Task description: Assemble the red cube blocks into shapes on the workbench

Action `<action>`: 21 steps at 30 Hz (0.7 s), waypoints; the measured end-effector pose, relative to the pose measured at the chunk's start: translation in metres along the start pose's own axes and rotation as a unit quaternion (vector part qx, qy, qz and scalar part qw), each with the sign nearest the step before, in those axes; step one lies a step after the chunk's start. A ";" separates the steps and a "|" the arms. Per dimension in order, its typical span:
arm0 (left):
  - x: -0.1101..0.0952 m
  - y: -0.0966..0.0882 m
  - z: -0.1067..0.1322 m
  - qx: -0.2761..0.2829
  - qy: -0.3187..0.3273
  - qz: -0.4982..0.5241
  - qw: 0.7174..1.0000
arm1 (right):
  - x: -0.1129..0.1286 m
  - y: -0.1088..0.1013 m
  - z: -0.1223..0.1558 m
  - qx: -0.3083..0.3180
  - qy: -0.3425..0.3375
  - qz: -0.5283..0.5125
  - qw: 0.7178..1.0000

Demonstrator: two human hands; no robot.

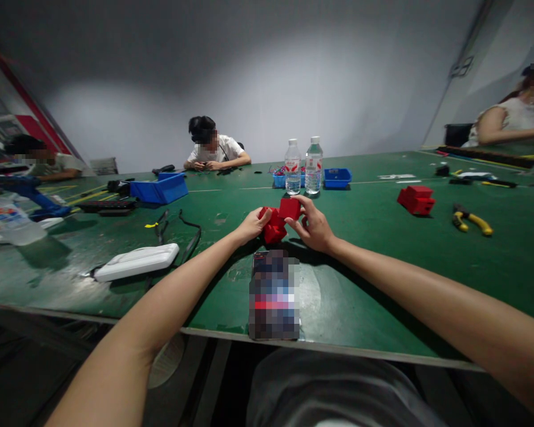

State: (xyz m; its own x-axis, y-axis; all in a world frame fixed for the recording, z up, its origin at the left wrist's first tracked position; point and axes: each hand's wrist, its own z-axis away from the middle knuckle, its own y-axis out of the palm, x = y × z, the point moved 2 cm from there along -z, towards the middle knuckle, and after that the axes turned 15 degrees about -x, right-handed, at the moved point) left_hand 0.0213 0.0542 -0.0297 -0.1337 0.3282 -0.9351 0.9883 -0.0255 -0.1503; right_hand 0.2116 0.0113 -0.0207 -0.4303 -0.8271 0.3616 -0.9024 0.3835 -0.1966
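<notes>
Both my hands are over the green table in the middle of the view. My left hand (251, 225) is closed on a red blocky part (275, 230) with an uneven shape. Between the thumb and fingers of my right hand (314, 225) is a smaller red cube-like piece (289, 208), its flat face toward me. The two red pieces are side by side, and the cube partly overlaps the other; whether they are joined I cannot tell. Just below my hands lies a phone (275, 296) with its screen blurred out.
Another red part (416, 200) and yellow-handled pliers (471, 220) lie to the right. Two water bottles (292, 169) stand behind my hands beside a small blue bin (337, 178). On the left are a larger blue bin (160, 188) and a white device (137, 262). Several people sit around the table.
</notes>
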 end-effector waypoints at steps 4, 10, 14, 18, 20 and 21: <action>0.002 0.000 -0.001 0.006 0.005 -0.009 1.000 | 0.001 0.001 0.002 0.044 -0.034 0.007 0.998; 0.000 -0.001 0.000 0.013 0.021 -0.037 0.999 | -0.002 0.007 0.004 0.067 -0.068 0.021 0.995; -0.002 -0.002 0.000 -0.036 0.038 -0.046 0.998 | -0.004 0.006 0.001 0.072 -0.086 0.048 0.993; -0.005 -0.001 0.000 -0.075 0.020 -0.004 0.997 | -0.004 -0.001 -0.003 0.076 -0.104 0.069 0.989; -0.008 -0.003 0.000 -0.082 0.004 0.006 0.997 | -0.002 -0.004 -0.005 0.102 -0.126 0.067 0.985; -0.009 -0.004 0.000 -0.077 -0.004 0.006 0.997 | -0.002 -0.005 -0.005 0.117 -0.135 0.066 0.982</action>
State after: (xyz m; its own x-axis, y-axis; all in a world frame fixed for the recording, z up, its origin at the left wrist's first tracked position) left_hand 0.0188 0.0510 -0.0203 -0.1209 0.3216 -0.9391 0.9894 0.1162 -0.0876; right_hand 0.2169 0.0126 -0.0156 -0.4922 -0.8677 0.0701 -0.7959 0.4159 -0.4401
